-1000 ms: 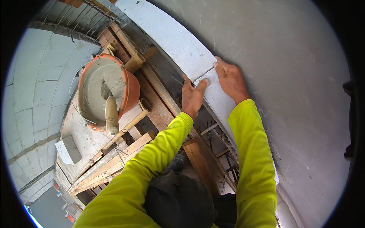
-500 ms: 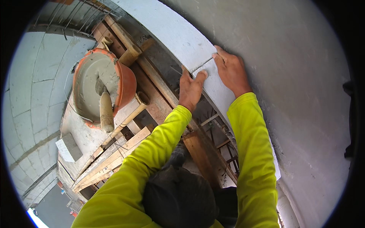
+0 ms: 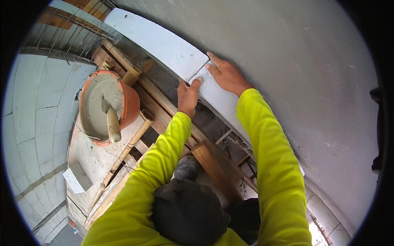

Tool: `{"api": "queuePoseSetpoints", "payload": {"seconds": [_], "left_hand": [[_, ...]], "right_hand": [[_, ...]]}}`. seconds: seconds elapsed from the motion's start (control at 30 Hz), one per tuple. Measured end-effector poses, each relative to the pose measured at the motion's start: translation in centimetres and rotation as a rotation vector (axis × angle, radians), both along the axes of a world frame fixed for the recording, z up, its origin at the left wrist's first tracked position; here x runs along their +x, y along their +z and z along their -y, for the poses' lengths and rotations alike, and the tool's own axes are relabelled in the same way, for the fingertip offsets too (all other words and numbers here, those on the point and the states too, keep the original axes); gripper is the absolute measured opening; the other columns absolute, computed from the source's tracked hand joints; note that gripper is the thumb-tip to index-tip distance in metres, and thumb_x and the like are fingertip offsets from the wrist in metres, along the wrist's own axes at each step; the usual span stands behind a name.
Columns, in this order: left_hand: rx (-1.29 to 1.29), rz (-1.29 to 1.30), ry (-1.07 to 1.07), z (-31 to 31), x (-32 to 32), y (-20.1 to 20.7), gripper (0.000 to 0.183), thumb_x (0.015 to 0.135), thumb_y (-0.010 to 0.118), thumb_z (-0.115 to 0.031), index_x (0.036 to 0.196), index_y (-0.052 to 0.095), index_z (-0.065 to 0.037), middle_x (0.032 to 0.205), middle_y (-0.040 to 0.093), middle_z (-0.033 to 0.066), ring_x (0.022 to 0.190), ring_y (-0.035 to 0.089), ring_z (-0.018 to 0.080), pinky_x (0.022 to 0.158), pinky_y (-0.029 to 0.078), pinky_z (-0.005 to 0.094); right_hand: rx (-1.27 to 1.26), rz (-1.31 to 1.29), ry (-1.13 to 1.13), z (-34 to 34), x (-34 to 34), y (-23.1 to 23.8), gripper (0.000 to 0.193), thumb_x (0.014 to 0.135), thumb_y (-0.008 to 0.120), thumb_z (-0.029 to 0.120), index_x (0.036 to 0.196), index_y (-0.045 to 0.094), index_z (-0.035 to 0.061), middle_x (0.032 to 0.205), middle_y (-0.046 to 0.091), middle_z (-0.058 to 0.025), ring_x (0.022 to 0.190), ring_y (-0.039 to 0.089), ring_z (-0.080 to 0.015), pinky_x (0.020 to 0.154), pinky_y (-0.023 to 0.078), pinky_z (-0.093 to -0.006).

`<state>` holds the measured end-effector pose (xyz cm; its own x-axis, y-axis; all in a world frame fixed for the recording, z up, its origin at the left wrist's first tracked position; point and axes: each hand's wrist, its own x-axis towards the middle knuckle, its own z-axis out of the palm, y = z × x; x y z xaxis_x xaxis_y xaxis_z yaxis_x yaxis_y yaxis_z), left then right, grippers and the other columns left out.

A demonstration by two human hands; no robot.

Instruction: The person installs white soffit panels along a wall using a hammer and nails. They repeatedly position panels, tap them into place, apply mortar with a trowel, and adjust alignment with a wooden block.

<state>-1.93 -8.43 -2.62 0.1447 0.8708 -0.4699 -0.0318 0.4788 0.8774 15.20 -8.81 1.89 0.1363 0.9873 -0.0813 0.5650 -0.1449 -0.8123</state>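
Observation:
Two pale aerated-concrete blocks lie end to end in a row along a grey wall, with a thin joint between them. The far block runs to the upper left; the near block passes under my right forearm. My left hand grips the near block at its left edge by the joint, thumb on top and fingers partly hidden down the side. Across the joint's other end, my right hand grips the wall-side edge, index finger stretched past the joint and thumb on the top face.
An orange bucket of wet grey mortar stands left on a board, a trowel resting in it. Nearby are a small block piece, a bamboo pole and timber planks. The grey wall borders the right.
The view has shifted, so blocks and hands appear lower and further left. Both hands stay at the joint between the blocks; the trowel still rests in the bucket.

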Motion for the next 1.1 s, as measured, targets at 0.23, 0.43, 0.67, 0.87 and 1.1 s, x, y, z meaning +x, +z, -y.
{"api": "queuePoseSetpoints", "payload": {"seconds": [0.23,0.43,0.67,0.87,1.1], "left_hand": [[-0.005,-0.112,-0.056,-0.3,-0.1,0.8,0.085,0.083,0.07,-0.045,0.148,0.037,0.0,0.15,0.042,0.0229,0.138,0.04,0.0371,0.104,0.037,0.0579],[-0.045,-0.13,-0.043,0.1,0.6,1.3,0.076,0.087,0.065,-0.04,0.146,0.042,0.001,0.147,0.045,0.0198,0.129,0.049,0.0366,0.098,0.044,0.0606],[-0.077,-0.127,-0.016,-0.5,0.8,1.0,0.07,0.087,0.065,-0.04,0.148,0.047,-0.01,0.143,0.046,0.0149,0.132,0.044,0.0352,0.099,0.044,0.0661],[-0.066,-0.288,0.017,1.2,1.0,2.3,0.08,0.089,0.066,-0.046,0.152,0.04,-0.005,0.157,0.034,0.0161,0.14,0.035,0.0377,0.102,0.041,0.0652],[0.363,-0.546,-0.018,6.4,0.4,1.2,0.104,0.089,0.068,-0.047,0.154,0.017,0.015,0.159,0.03,0.0309,0.146,0.035,0.0397,0.119,0.03,0.0473]], "right_hand": [[0.182,0.185,0.128,12.6,4.3,5.2,0.038,0.1,0.059,0.019,0.133,0.06,-0.001,0.128,0.064,-0.0248,0.118,0.061,-0.0409,0.104,0.047,-0.0432],[0.138,0.252,-0.108,31.5,7.8,7.8,0.018,0.098,0.064,0.01,0.111,0.069,-0.001,0.103,0.071,-0.0176,0.091,0.069,-0.0315,0.083,0.054,-0.0372],[-0.129,0.0,-0.634,51.5,0.9,4.7,0.01,0.097,0.065,0.008,0.093,0.068,-0.0002,0.084,0.07,-0.0121,0.072,0.067,-0.0207,0.066,0.052,-0.032],[-0.291,0.543,-1.262,67.4,-11.9,-5.7,0.021,0.094,0.07,0.018,0.109,0.068,0.0032,0.094,0.07,-0.0164,0.083,0.069,-0.0313,0.075,0.054,-0.039],[-0.555,0.477,-1.581,72.8,-17.7,-11.2,0.024,0.094,0.069,0.019,0.111,0.067,0.0033,0.095,0.069,-0.0168,0.083,0.069,-0.0315,0.076,0.054,-0.0401]]}}
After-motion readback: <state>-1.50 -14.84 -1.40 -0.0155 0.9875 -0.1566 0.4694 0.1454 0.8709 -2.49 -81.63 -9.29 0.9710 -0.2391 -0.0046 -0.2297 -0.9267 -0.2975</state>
